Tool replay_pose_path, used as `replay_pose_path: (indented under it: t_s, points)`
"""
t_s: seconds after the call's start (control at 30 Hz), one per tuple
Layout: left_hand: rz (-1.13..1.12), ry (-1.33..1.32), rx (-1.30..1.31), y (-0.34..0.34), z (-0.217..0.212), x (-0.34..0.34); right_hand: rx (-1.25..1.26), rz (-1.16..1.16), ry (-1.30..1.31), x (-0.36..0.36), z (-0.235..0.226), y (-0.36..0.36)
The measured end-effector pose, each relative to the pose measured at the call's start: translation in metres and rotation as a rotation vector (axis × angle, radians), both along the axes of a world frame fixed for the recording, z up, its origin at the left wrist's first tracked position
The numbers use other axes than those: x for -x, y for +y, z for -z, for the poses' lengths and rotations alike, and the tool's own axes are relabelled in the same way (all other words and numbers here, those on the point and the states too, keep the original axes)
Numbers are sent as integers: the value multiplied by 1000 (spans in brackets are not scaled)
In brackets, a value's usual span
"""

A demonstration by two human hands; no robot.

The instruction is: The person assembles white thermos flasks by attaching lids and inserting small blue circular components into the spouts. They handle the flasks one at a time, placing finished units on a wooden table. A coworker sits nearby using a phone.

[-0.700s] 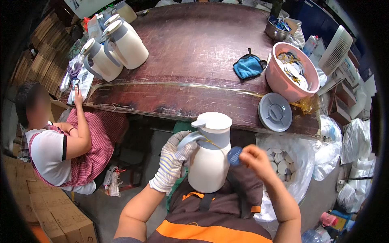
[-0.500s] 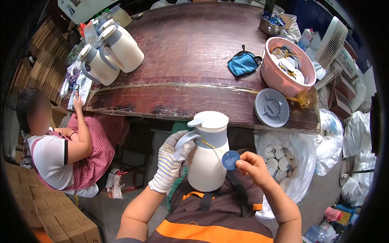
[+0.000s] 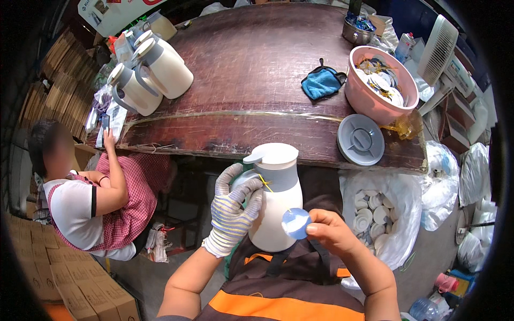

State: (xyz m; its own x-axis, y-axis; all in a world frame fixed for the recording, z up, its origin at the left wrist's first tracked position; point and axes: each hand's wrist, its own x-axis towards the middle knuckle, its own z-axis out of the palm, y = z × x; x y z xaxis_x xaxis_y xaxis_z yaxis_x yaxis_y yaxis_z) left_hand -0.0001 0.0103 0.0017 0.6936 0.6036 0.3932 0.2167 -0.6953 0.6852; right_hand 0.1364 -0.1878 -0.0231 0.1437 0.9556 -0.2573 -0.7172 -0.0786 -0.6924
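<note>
1. Left hand (image 3: 231, 213), in a knitted grey-and-white work glove, fingers closed around the grey handle of the white plastic thermos jug with a grey lid (image 3: 275, 199); firm grip.
2. Right hand (image 3: 331, 231), bare, thumb and fingertips pinching the small round pale-blue disc (image 3: 296, 223); disc held just beside the jug body, on its right side. Cannot tell whether touching it.
3. Jug upright, resting in the lap against the dark apron with orange stripes (image 3: 284, 299), just below the near edge of the table. Thin yellow tie near the handle top, under the lid.
4. Dark brown wooden table (image 3: 257, 75) directly ahead, beyond the jug.
5. On the table's near right edge: round grey plastic lid (image 3: 361, 139), lying flat. Just behind it: pink plastic basin (image 3: 380, 85) holding mixed small parts, white discs among them.
6. Mid-table, left of the basin: crumpled blue cloth (image 3: 321, 84).
7. Far left of the table: two more white jugs with grey handles (image 3: 150, 75), side by side, well apart from the held jug.
8. Right of the lap, below the table: white plastic bag of round white caps (image 3: 377, 211).
9. Left side: seated person in a red checked apron (image 3: 91, 203), hand raised to the table edge.
10. Far right: white fan (image 3: 436, 51).
</note>
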Motion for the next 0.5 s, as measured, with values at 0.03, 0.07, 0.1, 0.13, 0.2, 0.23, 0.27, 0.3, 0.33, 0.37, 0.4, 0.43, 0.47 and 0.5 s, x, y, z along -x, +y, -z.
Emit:
replay_pose_path:
  t_s: [0.03,0.07,0.1,0.13,0.2,0.23,0.27,0.3,0.33,0.37,0.4,0.43,0.47,0.5]
  points:
    - [9,32,12,-1,1,1,26,-22,-33,3,0,0]
    - [4,23,13,-2,1,1,52,-44,-65,8,-1,1]
    - [-2,16,16,-4,3,2,63,-62,-59,12,-1,2]
    - [-8,8,18,-5,4,2,61,-77,-47,15,0,3]
    - [-34,-4,57,-5,6,4,55,-107,-21,18,5,5]
    - [-48,-11,75,-4,6,4,53,-87,-39,17,7,6]
    - [-48,7,49,-4,5,4,46,-73,-49,16,5,6]
    - [-49,25,22,-2,4,4,38,-61,-59,15,0,8]
    - [-51,43,-5,-1,3,3,30,-49,-69,13,-5,9]
    - [-47,40,-29,-2,2,2,20,-87,-95,13,-11,10]
    - [-40,62,-42,-1,1,1,8,-105,-117,15,-11,11]
    - [-33,85,-56,-1,1,1,-4,-123,-139,18,-11,13]
    - [-25,108,-69,0,1,-1,-16,-141,-162,20,-11,14]
    - [-28,118,-39,0,-2,-1,-30,-126,-187,21,-12,16]
